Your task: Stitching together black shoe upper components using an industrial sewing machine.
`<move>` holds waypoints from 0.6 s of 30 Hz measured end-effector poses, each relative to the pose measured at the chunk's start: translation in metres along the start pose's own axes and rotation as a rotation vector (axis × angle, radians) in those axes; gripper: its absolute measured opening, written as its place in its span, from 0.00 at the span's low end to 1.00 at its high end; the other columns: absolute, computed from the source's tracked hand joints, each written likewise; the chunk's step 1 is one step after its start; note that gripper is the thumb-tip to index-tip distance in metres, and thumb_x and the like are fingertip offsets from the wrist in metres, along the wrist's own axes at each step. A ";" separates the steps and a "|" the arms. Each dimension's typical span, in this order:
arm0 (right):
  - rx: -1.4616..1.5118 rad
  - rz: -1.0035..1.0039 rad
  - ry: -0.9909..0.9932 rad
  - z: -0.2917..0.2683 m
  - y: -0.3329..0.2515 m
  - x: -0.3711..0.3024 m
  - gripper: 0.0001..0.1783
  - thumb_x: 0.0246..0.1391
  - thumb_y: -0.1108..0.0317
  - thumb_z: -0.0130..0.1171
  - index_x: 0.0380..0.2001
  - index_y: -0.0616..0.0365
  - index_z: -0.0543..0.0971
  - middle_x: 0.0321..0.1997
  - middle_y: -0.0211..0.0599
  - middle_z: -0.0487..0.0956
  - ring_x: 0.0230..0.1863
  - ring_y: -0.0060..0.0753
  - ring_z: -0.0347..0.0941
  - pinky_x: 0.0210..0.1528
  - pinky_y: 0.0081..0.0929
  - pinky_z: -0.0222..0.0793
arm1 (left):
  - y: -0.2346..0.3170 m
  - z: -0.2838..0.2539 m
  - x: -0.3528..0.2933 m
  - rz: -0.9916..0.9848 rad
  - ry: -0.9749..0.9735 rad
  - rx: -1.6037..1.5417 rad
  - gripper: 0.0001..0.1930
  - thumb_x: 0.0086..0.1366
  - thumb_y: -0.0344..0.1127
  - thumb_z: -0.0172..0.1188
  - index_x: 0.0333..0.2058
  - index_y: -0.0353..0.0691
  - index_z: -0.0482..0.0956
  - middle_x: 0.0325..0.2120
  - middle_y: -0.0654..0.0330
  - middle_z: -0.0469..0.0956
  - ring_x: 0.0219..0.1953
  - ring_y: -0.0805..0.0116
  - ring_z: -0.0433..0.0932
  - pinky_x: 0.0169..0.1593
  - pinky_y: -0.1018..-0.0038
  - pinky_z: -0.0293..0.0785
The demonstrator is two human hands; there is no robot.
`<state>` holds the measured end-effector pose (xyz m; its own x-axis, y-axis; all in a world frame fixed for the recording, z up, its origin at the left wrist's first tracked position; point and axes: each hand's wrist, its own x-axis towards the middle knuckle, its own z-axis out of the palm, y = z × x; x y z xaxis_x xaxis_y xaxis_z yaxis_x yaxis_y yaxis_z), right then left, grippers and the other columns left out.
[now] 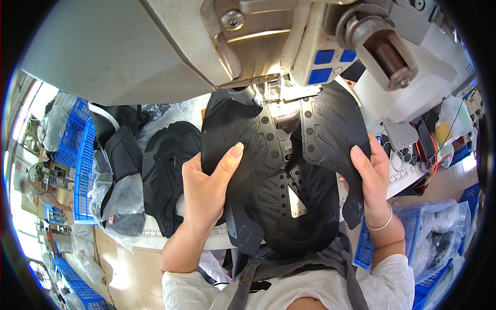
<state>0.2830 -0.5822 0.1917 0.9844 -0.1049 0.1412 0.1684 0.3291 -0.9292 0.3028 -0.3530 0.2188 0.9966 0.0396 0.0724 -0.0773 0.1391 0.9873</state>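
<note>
A black shoe upper (246, 181) with textured sides and rows of eyelets is spread beneath the lit needle area (279, 95) of a sewing machine. My left hand (209, 183) grips its left side, thumb on top and fingers hidden underneath. On the opposite side, my right hand (373, 173) pinches the right edge, its thumb lying on the black material. A second set of eyelets and a rounded black part show nearer my body; I cannot tell whether they belong to the same upper. More black shoe pieces (170, 170) lie left of my left hand.
The machine's pale head (119, 51) hangs over the work, with a thread bobbin (385, 54) at upper right. A blue crate (84, 178) stands at the left, with plastic bags beside it. Another blue crate (408, 232) holding bagged items is at lower right. Cables lie at right.
</note>
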 end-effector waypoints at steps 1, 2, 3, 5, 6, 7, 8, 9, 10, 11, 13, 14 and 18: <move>0.007 0.002 -0.002 0.000 0.001 0.002 0.15 0.55 0.67 0.50 0.42 0.65 0.67 0.32 0.36 0.75 0.23 0.19 0.71 0.25 0.16 0.69 | 0.000 -0.001 0.002 -0.003 -0.008 0.001 0.12 0.58 0.32 0.58 0.34 0.26 0.75 0.29 0.59 0.77 0.29 0.78 0.73 0.35 0.82 0.70; 0.006 0.002 -0.001 -0.001 0.001 0.004 0.15 0.55 0.67 0.50 0.42 0.65 0.67 0.32 0.36 0.75 0.23 0.19 0.71 0.25 0.16 0.69 | 0.000 -0.002 0.004 -0.006 -0.015 0.002 0.12 0.58 0.32 0.58 0.34 0.26 0.75 0.29 0.59 0.77 0.29 0.78 0.73 0.34 0.83 0.70; 0.014 0.009 -0.022 -0.001 0.001 0.005 0.14 0.55 0.67 0.50 0.42 0.65 0.67 0.32 0.36 0.75 0.23 0.19 0.71 0.25 0.15 0.69 | -0.001 -0.003 0.006 -0.006 -0.016 0.002 0.12 0.58 0.32 0.58 0.34 0.26 0.75 0.29 0.59 0.77 0.29 0.78 0.73 0.34 0.83 0.70; 0.022 0.015 -0.042 -0.002 0.003 0.009 0.14 0.55 0.67 0.50 0.42 0.65 0.68 0.31 0.36 0.75 0.23 0.19 0.71 0.25 0.15 0.69 | -0.002 -0.004 0.009 -0.019 -0.003 -0.005 0.11 0.58 0.32 0.58 0.34 0.26 0.75 0.29 0.58 0.77 0.28 0.78 0.73 0.34 0.83 0.70; 0.026 0.015 -0.050 -0.003 0.005 0.011 0.15 0.55 0.66 0.50 0.42 0.65 0.68 0.31 0.36 0.76 0.23 0.18 0.71 0.24 0.14 0.68 | -0.001 -0.003 0.011 -0.020 -0.004 -0.005 0.11 0.58 0.32 0.58 0.34 0.26 0.75 0.29 0.58 0.77 0.28 0.78 0.73 0.34 0.83 0.70; 0.030 0.015 -0.058 -0.004 0.006 0.013 0.15 0.55 0.66 0.50 0.42 0.64 0.68 0.30 0.35 0.76 0.23 0.18 0.71 0.24 0.13 0.68 | 0.000 -0.003 0.013 -0.039 -0.005 -0.030 0.11 0.58 0.31 0.58 0.33 0.26 0.75 0.29 0.58 0.77 0.28 0.78 0.74 0.33 0.83 0.71; 0.030 0.015 -0.057 -0.003 0.004 0.014 0.15 0.55 0.66 0.50 0.42 0.64 0.68 0.30 0.35 0.76 0.23 0.18 0.71 0.24 0.13 0.68 | 0.001 -0.003 0.014 -0.058 -0.007 -0.054 0.11 0.58 0.31 0.58 0.33 0.27 0.75 0.29 0.58 0.77 0.28 0.77 0.74 0.33 0.82 0.71; 0.028 0.034 -0.049 -0.001 0.003 0.015 0.15 0.55 0.65 0.51 0.43 0.64 0.68 0.30 0.34 0.76 0.22 0.18 0.71 0.22 0.12 0.67 | 0.002 -0.003 0.016 -0.058 -0.007 -0.053 0.11 0.58 0.31 0.58 0.33 0.27 0.75 0.29 0.58 0.77 0.28 0.77 0.74 0.33 0.82 0.71; 0.027 0.053 -0.041 0.000 0.002 0.016 0.16 0.54 0.65 0.51 0.43 0.63 0.68 0.29 0.34 0.76 0.21 0.17 0.71 0.21 0.11 0.66 | 0.002 -0.004 0.017 -0.054 -0.026 -0.068 0.11 0.58 0.31 0.58 0.33 0.27 0.75 0.29 0.58 0.77 0.28 0.77 0.74 0.33 0.82 0.71; 0.027 0.053 -0.040 -0.001 0.001 0.018 0.16 0.54 0.65 0.51 0.43 0.63 0.68 0.29 0.34 0.76 0.21 0.17 0.71 0.21 0.11 0.66 | 0.003 -0.004 0.019 -0.050 -0.045 -0.083 0.11 0.58 0.31 0.58 0.33 0.27 0.75 0.29 0.57 0.77 0.28 0.77 0.75 0.33 0.82 0.72; 0.041 0.099 -0.057 -0.002 0.001 0.021 0.16 0.54 0.64 0.51 0.43 0.63 0.68 0.28 0.32 0.75 0.19 0.16 0.70 0.18 0.10 0.64 | 0.003 -0.006 0.022 -0.058 -0.050 -0.084 0.11 0.58 0.31 0.58 0.34 0.26 0.75 0.29 0.57 0.77 0.28 0.76 0.75 0.33 0.81 0.72; 0.042 0.098 -0.058 -0.001 0.001 0.023 0.16 0.54 0.64 0.51 0.43 0.63 0.68 0.28 0.32 0.75 0.19 0.16 0.70 0.18 0.10 0.64 | 0.003 -0.007 0.023 -0.067 -0.057 -0.085 0.12 0.58 0.31 0.58 0.34 0.26 0.74 0.29 0.57 0.77 0.28 0.76 0.75 0.33 0.81 0.73; 0.044 0.074 -0.047 0.000 0.002 0.029 0.16 0.55 0.64 0.51 0.44 0.63 0.69 0.27 0.31 0.75 0.18 0.15 0.70 0.16 0.09 0.63 | 0.007 -0.005 0.030 -0.058 -0.048 -0.070 0.13 0.57 0.32 0.58 0.35 0.26 0.74 0.30 0.57 0.77 0.28 0.75 0.75 0.33 0.80 0.73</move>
<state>0.3118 -0.5848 0.1941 0.9954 -0.0349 0.0894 0.0959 0.3753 -0.9219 0.3318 -0.3459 0.2271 0.9996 -0.0174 0.0238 -0.0196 0.2087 0.9778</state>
